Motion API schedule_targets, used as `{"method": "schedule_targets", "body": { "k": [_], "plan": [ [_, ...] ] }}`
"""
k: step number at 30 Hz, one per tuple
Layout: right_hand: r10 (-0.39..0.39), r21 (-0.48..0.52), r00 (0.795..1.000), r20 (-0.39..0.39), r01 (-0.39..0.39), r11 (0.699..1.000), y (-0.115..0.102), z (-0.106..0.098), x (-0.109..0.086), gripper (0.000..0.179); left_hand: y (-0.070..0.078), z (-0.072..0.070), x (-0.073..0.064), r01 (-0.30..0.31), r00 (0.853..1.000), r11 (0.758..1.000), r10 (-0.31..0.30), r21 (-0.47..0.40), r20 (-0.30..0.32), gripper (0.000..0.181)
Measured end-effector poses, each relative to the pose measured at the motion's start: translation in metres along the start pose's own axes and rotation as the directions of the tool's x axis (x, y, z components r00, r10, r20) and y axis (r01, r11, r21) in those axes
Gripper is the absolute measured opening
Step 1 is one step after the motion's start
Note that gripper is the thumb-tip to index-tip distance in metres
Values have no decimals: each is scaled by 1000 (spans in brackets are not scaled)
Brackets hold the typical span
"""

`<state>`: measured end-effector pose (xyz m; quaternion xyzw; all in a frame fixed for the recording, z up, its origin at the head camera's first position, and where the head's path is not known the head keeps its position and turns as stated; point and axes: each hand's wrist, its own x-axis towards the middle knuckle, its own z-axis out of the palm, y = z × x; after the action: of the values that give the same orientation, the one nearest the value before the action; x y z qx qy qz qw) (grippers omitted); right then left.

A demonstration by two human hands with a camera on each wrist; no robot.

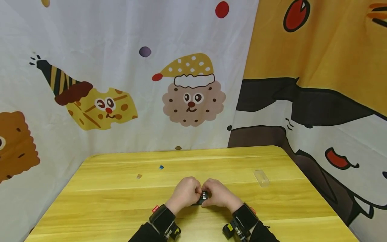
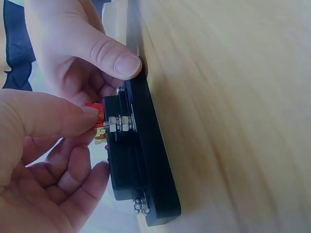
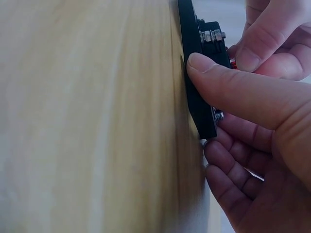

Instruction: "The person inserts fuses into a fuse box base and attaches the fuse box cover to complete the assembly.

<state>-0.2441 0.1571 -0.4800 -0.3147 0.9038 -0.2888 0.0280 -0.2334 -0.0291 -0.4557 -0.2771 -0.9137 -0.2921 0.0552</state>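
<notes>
Just right of centre in the head view, both hands meet over a black fuse block (image 1: pixel 198 202) lying on the table. My left hand (image 1: pixel 186 193) pinches a red blade fuse (image 2: pixel 100 110) between thumb and finger, right at the block's top. My right hand (image 1: pixel 220 194) grips the block's end, its thumb (image 3: pixel 201 62) on the base and the other fingers around the far side. Beside the red fuse shows a yellowish piece (image 2: pixel 100 136) at the block. Metal nuts and studs (image 2: pixel 119 124) stick out along the block's side. The fingers hide the red fuse's lower part.
On the wooden table (image 1: pixel 121 208) lie a small blue piece (image 1: pixel 161 167) and a small tan piece (image 1: pixel 139 176), behind and left of the hands. A clear plastic container (image 1: pixel 261 178) sits to the right. A printed curtain (image 1: pixel 121 67) hangs behind the table.
</notes>
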Motion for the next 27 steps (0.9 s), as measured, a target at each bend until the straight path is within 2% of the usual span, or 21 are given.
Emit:
{"method": "schedule_targets", "body": {
  "k": [12, 27],
  "plan": [
    [-1, 0, 1000, 0, 1, 1000, 1, -1, 0, 43, -3, 1, -1, -5, 1000, 1000, 5, 10, -10, 23],
    [-26, -5, 1000, -5, 26, 1000, -1, -2, 0, 41, -2, 0, 1, -9, 1000, 1000, 9, 21, -8, 25]
  ]
}}
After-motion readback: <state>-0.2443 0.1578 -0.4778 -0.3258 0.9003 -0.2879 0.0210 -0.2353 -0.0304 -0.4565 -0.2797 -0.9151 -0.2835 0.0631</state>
